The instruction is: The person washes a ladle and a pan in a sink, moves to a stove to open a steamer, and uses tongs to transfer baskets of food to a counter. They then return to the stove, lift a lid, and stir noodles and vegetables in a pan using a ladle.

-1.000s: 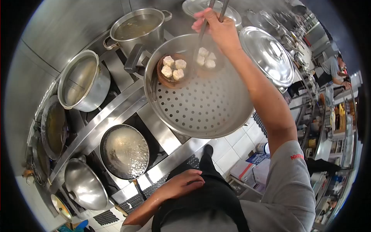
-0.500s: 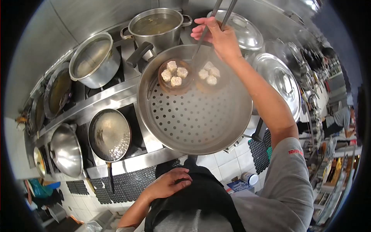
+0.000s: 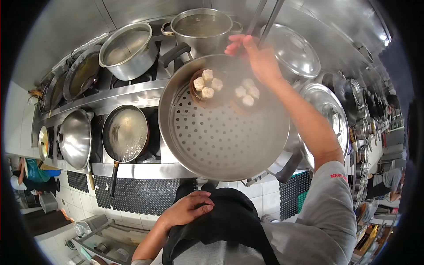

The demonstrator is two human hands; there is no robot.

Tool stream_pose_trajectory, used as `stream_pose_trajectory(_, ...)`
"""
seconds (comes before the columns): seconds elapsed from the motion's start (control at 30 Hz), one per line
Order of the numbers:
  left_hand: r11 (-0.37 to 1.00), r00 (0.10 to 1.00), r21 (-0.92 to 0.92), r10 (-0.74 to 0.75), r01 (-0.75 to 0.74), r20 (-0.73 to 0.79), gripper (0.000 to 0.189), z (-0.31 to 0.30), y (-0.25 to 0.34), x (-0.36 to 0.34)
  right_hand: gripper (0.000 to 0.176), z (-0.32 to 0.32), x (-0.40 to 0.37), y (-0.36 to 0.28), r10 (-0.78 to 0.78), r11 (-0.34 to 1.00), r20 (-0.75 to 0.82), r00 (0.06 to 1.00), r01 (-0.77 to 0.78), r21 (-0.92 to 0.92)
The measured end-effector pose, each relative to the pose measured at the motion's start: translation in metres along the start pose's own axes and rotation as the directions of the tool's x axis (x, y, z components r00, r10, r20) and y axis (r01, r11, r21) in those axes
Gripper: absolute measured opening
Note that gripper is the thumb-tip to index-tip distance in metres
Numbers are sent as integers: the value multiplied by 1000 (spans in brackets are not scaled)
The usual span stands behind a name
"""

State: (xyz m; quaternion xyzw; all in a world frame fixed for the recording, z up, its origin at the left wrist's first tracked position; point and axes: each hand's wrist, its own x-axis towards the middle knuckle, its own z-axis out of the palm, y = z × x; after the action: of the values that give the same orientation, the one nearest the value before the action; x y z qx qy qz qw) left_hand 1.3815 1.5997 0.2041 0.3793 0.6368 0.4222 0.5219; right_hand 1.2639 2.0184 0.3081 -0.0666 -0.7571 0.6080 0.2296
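Note:
Two long metal rods, like tongs (image 3: pixel 270 22), are held in my right hand (image 3: pixel 260 57) above the back right of a big steamer pan (image 3: pixel 221 137) with a perforated base. Steam blurs that hand's fingers. Inside the pan, a small round dish (image 3: pixel 206 100) bears several pale dumplings (image 3: pixel 207 84) at the back left. More dumplings (image 3: pixel 247 92) sit to its right on a second dish, hazy under the steam. My left hand (image 3: pixel 189 208) rests against the black apron with its fingers bent, holding nothing that I can see.
Behind the steamer stands a pot of liquid (image 3: pixel 203 26). Another pot (image 3: pixel 128 51), a frying pan (image 3: pixel 126 132) and a wok (image 3: pixel 75 139) are on the left. Shiny lids (image 3: pixel 296 51) lie at the right. The steamer's handle (image 3: pixel 289 168) juts out front right. Other people are at both far edges.
The view has shifted, and the stove now appears turned. Steam over the right dish is thicker. My right hand still holds the rods; my left hand remains at the apron.

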Motion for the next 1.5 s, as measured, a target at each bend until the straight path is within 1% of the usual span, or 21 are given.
stream_pose_trajectory(0.1, 999, 999, -34, -35, 35, -19, 34, 3, 12, 3, 50, -1, -3, 5, -77, 992, 40, 996, 80, -98)
stream_pose_trajectory(0.2, 1000, 999, -8, -21, 21, -44, 33, 8, 9, 6, 43, 4, -2, 7, 49, 994, 36, 998, -45, -101)
stream_pose_trajectory(0.3, 999, 999, -23, -26, 25, -41, 34, 9, 9, 9, 36, 10, 5, 4, 38, 953, 116, 993, -1, -302)
stream_pose_trajectory(0.4, 1000, 997, -14, -6, 5, -83, 35, 12, 3, 5, 39, 12, 9, 20, 102, 982, 201, 974, -131, 135)
stream_pose_trajectory(0.63, 999, 991, -33, -2, -3, -133, 41, 5, -4, -35, 36, 14, 8, 11, 261, 961, -59, 964, -253, 112)
stream_pose_trajectory(0.7, 999, 985, -45, 11, -19, -172, 43, -14, -6, -61, 28, 5, 9, 0, 235, 942, -38, 971, -219, 253)
stream_pose_trajectory(0.77, 996, 955, -78, -58, 36, -290, 46, -56, 4, -102, 33, -4, 11, -21, 177, 913, -2, 984, -164, 373)
stream_pose_trajectory(0.8, 997, 903, -55, -79, 62, -422, 46, -80, 0, -124, 22, -10, 13, -38, 155, 920, -7, 988, -142, 366)
stream_pose_trajectory(0.87, 984, 745, -25, -152, 179, -649, 46, -134, 2, -166, 36, -21, 20, -71, 110, 931, -15, 994, -98, 351)
stream_pose_trajectory(0.9, 963, 635, -29, -199, 267, -746, 46, -164, 7, -184, 32, -39, 22, -85, 86, 920, 60, 995, -102, 379)
stream_pose_trajectory(0.93, 964, 563, 4, -150, 264, -813, 47, -200, -16, -202, 29, -57, 24, -99, 61, 907, 135, 989, -111, 405)
stream_pose_trajectory(0.97, 964, 486, 39, -99, 265, -868, 48, -237, -46, -219, 33, -57, 13, -120, 42, 925, 70, 997, -65, 375)
stream_pose_trajectory(1.03, 945, 279, -143, -228, 295, -933, 44, -311, -73, -247, 42, -41, -12, -163, 19, 963, -124, 992, 15, 268)
stream_pose_trajectory(1.1, 864, 160, 122, 48, 489, -986, 42, -405, -144, -279, 52, -18, -37, -203, 16, 988, -331, 944, 36, 150)
stream_pose_trajectory(1.17, 724, 32, 188, 224, 664, -974, 48, -476, -181, -303, 63, 2, -61, -238, 16, 997, -461, 887, 19, 71)
stream_pose_trajectory(1.2, 643, 13, 188, 266, 743, -964, 53, -512, -207, -314, 58, -15, -81, -245, 36, 990, -316, 948, 9, 141)
stream_pose_trajectory(1.23, 557, 5, 182, 305, 810, -952, 60, -540, -232, -325, 57, -17, -106, -255, 36, 990, -329, 944, 11, 140)
stream_pose_trajectory(1.3, 512, 109, 174, 155, 841, -982, 69, -571, -239, -337, 54, -11, -149, -264, 48, 994, -455, 889, 3, 110)
stream_pose_trajectory(1.37, 452, 232, 215, 20, 865, -973, 65, -594, -238, -344, 51, -11, -205, -271, 56, 996, -559, 827, -5, 92)
stream_pose_trajectory(1.43, 480, 336, 322, 59, 816, -940, 58, -614, -248, -348, 48, -11, -258, -279, 60, 997, -649, 758, -10, 80)
stream_pose_trajectory(1.5, 572, 283, 258, 46, 779, -958, 51, -619, -244, -348, 46, -13, -311, -282, 64, 997, -709, 702, -7, 83)
